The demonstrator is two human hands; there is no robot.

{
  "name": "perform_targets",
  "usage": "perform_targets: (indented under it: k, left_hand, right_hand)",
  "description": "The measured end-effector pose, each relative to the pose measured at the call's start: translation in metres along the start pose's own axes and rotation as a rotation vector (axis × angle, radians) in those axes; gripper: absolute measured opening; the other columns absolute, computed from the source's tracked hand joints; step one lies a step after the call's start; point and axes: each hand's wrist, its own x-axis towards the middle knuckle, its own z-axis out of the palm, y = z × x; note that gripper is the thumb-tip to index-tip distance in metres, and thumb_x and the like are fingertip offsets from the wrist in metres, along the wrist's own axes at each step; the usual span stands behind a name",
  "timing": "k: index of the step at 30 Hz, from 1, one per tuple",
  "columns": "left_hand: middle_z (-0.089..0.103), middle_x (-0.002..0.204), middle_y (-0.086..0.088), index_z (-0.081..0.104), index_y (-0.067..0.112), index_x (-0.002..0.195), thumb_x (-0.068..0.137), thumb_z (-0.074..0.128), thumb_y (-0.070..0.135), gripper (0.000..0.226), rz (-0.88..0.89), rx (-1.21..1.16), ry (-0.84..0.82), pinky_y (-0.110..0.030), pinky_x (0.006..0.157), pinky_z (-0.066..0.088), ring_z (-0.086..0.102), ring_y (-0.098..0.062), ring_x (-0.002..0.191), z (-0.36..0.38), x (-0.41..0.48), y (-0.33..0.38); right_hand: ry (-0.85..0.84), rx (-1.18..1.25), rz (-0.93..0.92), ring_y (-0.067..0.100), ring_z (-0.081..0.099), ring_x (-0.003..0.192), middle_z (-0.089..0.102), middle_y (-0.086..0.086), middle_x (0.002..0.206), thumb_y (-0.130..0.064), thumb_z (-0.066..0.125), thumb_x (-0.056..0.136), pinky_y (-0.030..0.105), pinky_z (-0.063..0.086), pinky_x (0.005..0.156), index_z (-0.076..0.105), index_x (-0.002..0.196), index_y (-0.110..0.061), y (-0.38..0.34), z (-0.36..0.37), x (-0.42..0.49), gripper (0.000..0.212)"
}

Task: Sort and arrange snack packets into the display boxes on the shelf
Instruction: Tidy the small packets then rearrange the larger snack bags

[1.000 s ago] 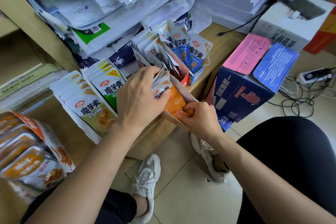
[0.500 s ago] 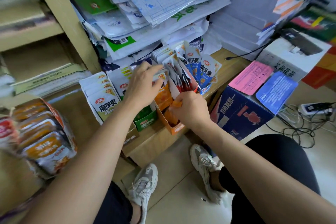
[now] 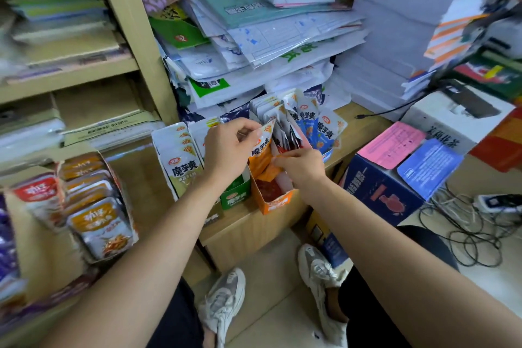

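**SEATING ORANGE PACKETS IN THE DISPLAY BOX**

**Current state.** The left hand [image 3: 230, 148] has its grip clamped on the top edge of the orange packets [image 3: 261, 154], which stand upright in the rear half of the orange display box [image 3: 275, 202]. The right hand [image 3: 303, 167] has its grip pinched on orange packet material lower down, inside the same box. Whether both hands hold one packet cannot be told. The box stands at the front edge of the shelf [image 3: 364, 117], and its front half looks unfilled.

**Hazards.**
- Box displacement: the box sits right at the front edge. A forward or downward push while seating packets is likely to slide or tip it onto the floor.
- Packet collapse: with the front half unfilled, released packets may fall forward or fold.
- Mixed stock: the loose packets in the red display box [image 3: 295, 143], touching on the right, lean over the orange box and may drop in or snag the right hand.

**Surroundings and obstructions.**
- A green display box [image 3: 236, 195] stands against the left side, with olive-and-white packets [image 3: 183, 167] beyond it.
- Blue packets [image 3: 310, 127] stand toward the rear.
- A tall, uneven pile of paper goods [image 3: 268, 45] rises just behind the boxes and limits rearward room.
- A blue carton [image 3: 375, 192] and loose cables [image 3: 469, 232] occupy the floor to the right.
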Motion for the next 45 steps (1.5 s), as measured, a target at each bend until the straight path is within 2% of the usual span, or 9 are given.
perform_targets:
  k: [4, 8, 16, 22, 25, 29, 34, 39, 45]
  left_hand:
    - [0.071, 0.083, 0.014, 0.078, 0.021, 0.097, 0.091, 0.072, 0.017, 0.010, -0.078, -0.046, 0.021, -0.023, 0.074, 0.055, 0.067, -0.004, 0.079, -0.004, 0.002, 0.006]
    - [0.071, 0.084, 0.011, 0.078, 0.022, 0.098, 0.091, 0.072, 0.018, 0.010, -0.152, 0.112, -0.110, -0.031, 0.080, 0.057, 0.066, -0.003, 0.080, -0.002, 0.006, 0.001]
    - [0.060, 0.116, 0.002, 0.070, 0.028, 0.123, 0.091, 0.072, 0.024, 0.033, -0.033, 0.388, -0.135, -0.030, 0.079, 0.041, 0.053, -0.018, 0.112, -0.001, 0.002, -0.008]
    - [0.063, 0.100, 0.008, 0.072, 0.025, 0.114, 0.093, 0.069, 0.023, 0.022, -0.046, 0.354, -0.097, -0.029, 0.071, 0.053, 0.062, -0.013, 0.086, -0.004, -0.049, -0.005]
    - [0.064, 0.105, 0.008, 0.076, 0.028, 0.106, 0.088, 0.073, 0.042, 0.023, 0.055, 0.484, -0.206, -0.027, 0.076, 0.046, 0.057, -0.014, 0.099, 0.002, -0.076, -0.002]
    - [0.061, 0.124, 0.003, 0.079, 0.034, 0.102, 0.080, 0.073, 0.060, 0.035, 0.248, 0.706, -0.340, -0.047, 0.100, 0.048, 0.052, -0.029, 0.117, 0.004, -0.093, -0.008]
    - [0.070, 0.116, 0.008, 0.080, 0.030, 0.094, 0.080, 0.077, 0.053, 0.027, 0.282, 0.764, -0.244, -0.039, 0.087, 0.047, 0.057, -0.023, 0.109, -0.005, -0.086, -0.019]
    - [0.074, 0.102, 0.015, 0.079, 0.028, 0.095, 0.084, 0.074, 0.040, 0.017, 0.186, 0.537, -0.082, -0.034, 0.085, 0.047, 0.060, -0.014, 0.096, -0.015, -0.076, -0.021]
    - [0.060, 0.136, 0.005, 0.055, 0.024, 0.141, 0.090, 0.068, 0.045, 0.057, 0.139, 0.656, -0.074, -0.035, 0.098, 0.040, 0.046, -0.021, 0.122, -0.017, -0.028, -0.020]
  right_hand:
    - [0.088, -0.089, -0.152, 0.012, 0.063, 0.056, 0.072, -0.006, 0.086, -0.011, 0.064, 0.084, 0.023, 0.055, 0.053, 0.075, 0.080, -0.011, 0.000, -0.022, -0.018, 0.011]
    - [0.143, -0.111, -0.249, 0.022, 0.070, 0.073, 0.072, 0.001, 0.079, -0.017, 0.064, 0.081, 0.038, 0.062, 0.066, 0.072, 0.083, -0.020, 0.013, -0.041, -0.035, 0.009]
    - [0.257, 0.014, -0.350, 0.014, 0.066, 0.066, 0.070, 0.000, 0.073, -0.018, 0.070, 0.081, 0.023, 0.052, 0.052, 0.074, 0.089, -0.020, 0.014, -0.070, -0.061, 0.009]
    - [0.091, 0.095, -0.313, 0.010, 0.074, 0.074, 0.073, -0.006, 0.091, -0.024, 0.076, 0.089, 0.033, 0.063, 0.063, 0.066, 0.100, -0.022, 0.023, -0.067, -0.047, 0.015]
    - [0.002, 0.128, -0.292, 0.016, 0.075, 0.075, 0.074, 0.003, 0.091, -0.019, 0.074, 0.089, 0.033, 0.062, 0.059, 0.063, 0.100, -0.011, 0.031, -0.057, -0.036, 0.017]
    - [-0.033, 0.053, -0.358, 0.022, 0.073, 0.085, 0.072, 0.004, 0.093, -0.012, 0.075, 0.088, 0.041, 0.063, 0.067, 0.062, 0.094, -0.018, 0.040, -0.043, -0.017, 0.016]
    - [0.018, -0.126, -0.487, 0.016, 0.068, 0.087, 0.068, -0.003, 0.093, -0.004, 0.076, 0.084, 0.040, 0.061, 0.078, 0.062, 0.093, -0.020, 0.040, -0.022, 0.001, 0.022]
    - [0.009, -0.314, -0.563, 0.014, 0.065, 0.083, 0.068, -0.008, 0.082, -0.008, 0.078, 0.083, 0.021, 0.053, 0.070, 0.064, 0.088, -0.023, 0.054, -0.004, 0.005, 0.021]
    - [-0.056, -0.591, -0.633, 0.021, 0.062, 0.097, 0.070, -0.001, 0.092, -0.011, 0.068, 0.086, 0.040, 0.056, 0.077, 0.067, 0.106, -0.023, 0.059, -0.010, 0.014, 0.023]
